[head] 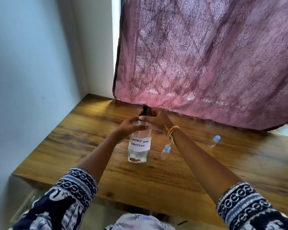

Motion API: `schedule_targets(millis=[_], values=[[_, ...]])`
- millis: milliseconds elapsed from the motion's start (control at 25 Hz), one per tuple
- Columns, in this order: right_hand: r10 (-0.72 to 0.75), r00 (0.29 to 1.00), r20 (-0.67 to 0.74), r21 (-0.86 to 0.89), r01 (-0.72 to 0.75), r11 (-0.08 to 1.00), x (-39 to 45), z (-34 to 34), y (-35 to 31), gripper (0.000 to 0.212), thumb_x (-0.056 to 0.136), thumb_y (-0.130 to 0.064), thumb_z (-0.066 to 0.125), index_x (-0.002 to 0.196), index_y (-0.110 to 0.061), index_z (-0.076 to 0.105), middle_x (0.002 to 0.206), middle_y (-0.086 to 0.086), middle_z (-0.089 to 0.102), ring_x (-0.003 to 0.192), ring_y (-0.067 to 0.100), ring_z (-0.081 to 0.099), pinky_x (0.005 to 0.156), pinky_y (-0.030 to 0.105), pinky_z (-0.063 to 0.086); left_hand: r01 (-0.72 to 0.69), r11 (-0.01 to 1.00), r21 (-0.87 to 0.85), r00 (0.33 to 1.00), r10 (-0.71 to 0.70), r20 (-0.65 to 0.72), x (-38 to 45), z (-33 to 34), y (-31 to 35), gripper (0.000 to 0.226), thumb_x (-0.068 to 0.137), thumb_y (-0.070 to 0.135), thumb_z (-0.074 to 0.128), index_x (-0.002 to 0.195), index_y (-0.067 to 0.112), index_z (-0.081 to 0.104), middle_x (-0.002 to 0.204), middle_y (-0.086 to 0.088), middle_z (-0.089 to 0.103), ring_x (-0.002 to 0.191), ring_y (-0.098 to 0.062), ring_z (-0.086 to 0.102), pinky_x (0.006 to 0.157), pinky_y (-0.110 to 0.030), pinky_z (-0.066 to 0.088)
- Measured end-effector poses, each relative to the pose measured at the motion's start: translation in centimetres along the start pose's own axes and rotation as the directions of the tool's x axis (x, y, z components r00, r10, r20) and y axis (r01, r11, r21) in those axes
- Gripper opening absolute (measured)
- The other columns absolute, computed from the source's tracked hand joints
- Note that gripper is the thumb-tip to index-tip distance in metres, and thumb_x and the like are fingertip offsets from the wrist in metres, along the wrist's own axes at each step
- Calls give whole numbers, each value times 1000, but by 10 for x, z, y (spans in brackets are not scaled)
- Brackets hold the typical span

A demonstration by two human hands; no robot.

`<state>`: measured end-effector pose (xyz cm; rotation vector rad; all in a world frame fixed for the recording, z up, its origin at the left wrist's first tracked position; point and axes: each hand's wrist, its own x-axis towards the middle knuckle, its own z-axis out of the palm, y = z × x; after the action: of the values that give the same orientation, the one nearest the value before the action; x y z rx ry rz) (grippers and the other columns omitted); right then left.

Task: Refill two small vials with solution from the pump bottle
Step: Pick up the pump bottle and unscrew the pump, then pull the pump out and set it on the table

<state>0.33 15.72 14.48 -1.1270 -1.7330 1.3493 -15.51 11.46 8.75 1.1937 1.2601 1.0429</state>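
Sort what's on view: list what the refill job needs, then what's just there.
For the job:
- pump bottle, held near the neck by the left hand, right hand at its black pump
- near vial
- far vial

Just there:
- wooden table
- pink curtain
- thread wristband

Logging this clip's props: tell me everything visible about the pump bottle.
The pump bottle is clear, probably glass or plastic, standing upright on the wooden table. It has a black pump head and a white handwritten label reading "CONTACT LENS SOLUTION". Something orange shows at its base. The left hand grips its shoulder; the right hand holds the pump.
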Motion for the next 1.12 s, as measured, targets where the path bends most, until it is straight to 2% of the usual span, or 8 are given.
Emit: schedule_targets(millis=[80,240,440,600,760,840,960,1120], values=[[-10,1000,-21,-56,9,998,-2,1,-1,24,73,-12,81,96,-12,73,92,6,73,84,13,69,82,24,57,-9,1000,7,1000,9,1,0,0,-1,35,75,24,79,109,22,69,108,-8,72,97,-26,69,82,-37,56],[-48,997,-58,-23,47,999,0,1,-7,27,75,-2,77,102,-1,71,98,12,72,74,3,69,70,14,55,-5,1000,23,1000,5,1,2,-2,-1,44,68,35,79,108,19,70,103,-7,74,90,-20,70,80,-34,56],[-30,994,-108,22,32,999,5,-9,-17,23,76,-1,76,98,-3,71,93,11,72,84,17,69,86,30,57,40,999,8,999,-40,5,5,1,0,29,72,27,79,99,23,71,90,1,73,81,-15,69,77,-33,54],[-7,977,-212,41,16,999,4,-10,-21,29,75,-7,79,101,3,70,87,18,70,73,23,63,71,32,55,49,999,-15,999,-49,9,3,3,3,36,67,29,77,102,24,70,96,-3,72,88,-20,68,83,-37,54],[30,939,-342,207,45,977,8,-18,-33,26,75,-5,78,95,8,68,83,20,67,74,29,62,70,41,55,55,998,-43,998,-55,-7,0,6,6,47,73,19,78,117,16,64,103,-8,70,88,-19,66,87,-38,52],[75,921,-383,325,58,944,8,-24,-40,15,76,-5,78,86,0,67,81,18,66,74,27,61,67,37,53,56,997,-51,998,-57,-24,-4,8,7,54,67,23,77,118,12,64,104,-11,68,91,-23,64,89,-39,51],[157,881,-445,467,79,881,9,-37,-45,12,77,-5,76,77,-5,65,73,13,64,64,22,58,60,31,49,41,998,-45,999,-42,-16,-9,9,8,49,64,25,76,111,14,67,101,-9,68,91,-23,63,88,-39,51],[189,851,-489,486,86,870,5,-43,-48,12,76,-5,76,73,-6,65,71,11,64,62,20,58,61,30,53,39,999,-22,999,-39,-9,-13,11,9,54,65,22,76,115,8,65,106,-13,67,95,-25,62,96,-46,50]])
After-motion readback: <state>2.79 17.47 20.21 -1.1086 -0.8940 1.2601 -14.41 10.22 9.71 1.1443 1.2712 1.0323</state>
